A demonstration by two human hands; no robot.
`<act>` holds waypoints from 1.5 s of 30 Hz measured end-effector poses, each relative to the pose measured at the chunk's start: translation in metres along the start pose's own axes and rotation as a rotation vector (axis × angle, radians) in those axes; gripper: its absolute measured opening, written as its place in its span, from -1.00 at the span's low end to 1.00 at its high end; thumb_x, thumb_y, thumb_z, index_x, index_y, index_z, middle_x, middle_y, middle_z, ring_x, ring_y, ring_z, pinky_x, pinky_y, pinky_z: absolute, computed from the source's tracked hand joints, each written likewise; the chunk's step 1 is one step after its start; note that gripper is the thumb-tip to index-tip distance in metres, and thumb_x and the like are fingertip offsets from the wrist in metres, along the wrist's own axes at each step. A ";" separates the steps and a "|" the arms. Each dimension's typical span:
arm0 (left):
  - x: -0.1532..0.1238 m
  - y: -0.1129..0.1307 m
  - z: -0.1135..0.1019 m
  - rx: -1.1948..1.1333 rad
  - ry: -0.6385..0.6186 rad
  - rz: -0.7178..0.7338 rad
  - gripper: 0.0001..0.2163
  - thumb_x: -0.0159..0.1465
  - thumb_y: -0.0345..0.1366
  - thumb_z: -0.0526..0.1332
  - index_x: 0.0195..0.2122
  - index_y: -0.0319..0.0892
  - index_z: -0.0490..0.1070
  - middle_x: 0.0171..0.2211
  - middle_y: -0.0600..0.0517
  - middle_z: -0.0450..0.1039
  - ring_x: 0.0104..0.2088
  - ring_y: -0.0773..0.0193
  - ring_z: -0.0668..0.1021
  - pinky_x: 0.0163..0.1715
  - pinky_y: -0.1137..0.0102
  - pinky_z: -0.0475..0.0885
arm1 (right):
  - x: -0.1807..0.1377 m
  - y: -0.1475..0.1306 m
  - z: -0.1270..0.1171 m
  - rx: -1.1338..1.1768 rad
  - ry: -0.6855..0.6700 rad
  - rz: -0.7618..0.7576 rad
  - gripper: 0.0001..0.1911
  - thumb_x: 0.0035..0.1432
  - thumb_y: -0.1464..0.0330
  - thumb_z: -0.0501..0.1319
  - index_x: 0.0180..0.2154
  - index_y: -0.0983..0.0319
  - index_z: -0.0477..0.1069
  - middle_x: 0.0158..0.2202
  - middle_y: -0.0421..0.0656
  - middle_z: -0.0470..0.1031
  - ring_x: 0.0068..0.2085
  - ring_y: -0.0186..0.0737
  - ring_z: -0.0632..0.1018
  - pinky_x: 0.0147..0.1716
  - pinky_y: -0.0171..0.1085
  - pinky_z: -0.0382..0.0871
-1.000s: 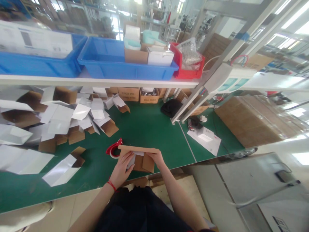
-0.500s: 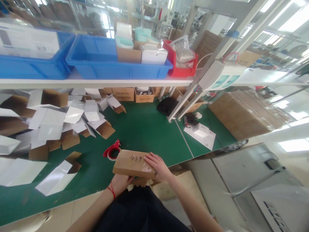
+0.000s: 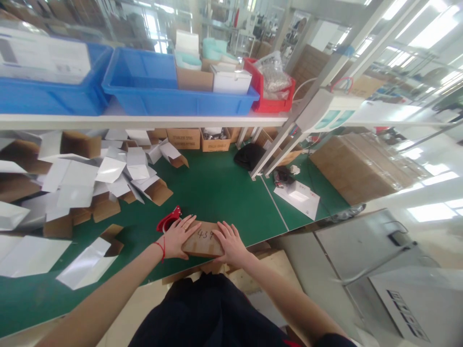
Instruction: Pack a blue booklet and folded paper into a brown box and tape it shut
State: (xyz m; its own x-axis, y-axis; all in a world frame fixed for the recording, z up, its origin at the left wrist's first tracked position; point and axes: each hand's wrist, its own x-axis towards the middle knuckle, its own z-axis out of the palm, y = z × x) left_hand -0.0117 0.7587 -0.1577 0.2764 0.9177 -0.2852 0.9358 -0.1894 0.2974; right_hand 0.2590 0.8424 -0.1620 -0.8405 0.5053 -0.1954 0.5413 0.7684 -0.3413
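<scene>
A small taped cardboard box (image 3: 203, 246) with "439" handwritten on top sits at the front edge of the green table, between my hands. My left hand (image 3: 178, 237) grips its left end, fingers spread over the top and thumb at the near side. On the right end, my right hand (image 3: 230, 245) holds it the same way, fingertips covering part of the number. Just behind my left hand is a red tape dispenser (image 3: 168, 220), partly hidden by the fingers.
Open white and brown cartons (image 3: 77, 180) are heaped on the left of the green table (image 3: 217, 188). One open carton (image 3: 92, 258) lies nearer. Above runs a shelf with blue bins (image 3: 144, 99) and a red bin (image 3: 273, 99). A large carton (image 3: 358, 168) stands at right.
My left hand has come from under the box to its left end, now beside the tape dispenser. The box has been lowered onto the table edge. My right hand stays at the right end.
</scene>
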 end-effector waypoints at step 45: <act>-0.032 0.038 0.058 0.080 0.297 -0.113 0.05 -0.02 -0.20 0.52 0.43 -0.07 -0.05 0.46 -0.32 -0.50 0.43 -0.30 -0.13 0.26 -0.07 0.21 | -0.001 0.010 0.019 -0.162 0.043 -0.180 0.10 0.05 -0.06 0.40 0.43 0.10 -0.11 0.47 0.13 -0.24 0.44 0.30 -0.19 0.31 0.30 -0.05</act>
State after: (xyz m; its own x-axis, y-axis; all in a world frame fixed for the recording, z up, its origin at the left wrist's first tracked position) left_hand 0.0277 0.7023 -0.1901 0.1045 0.9941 -0.0306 0.9745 -0.0962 0.2029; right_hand 0.2649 0.8420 -0.1826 -0.9238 0.3684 -0.1046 0.3826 0.8988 -0.2140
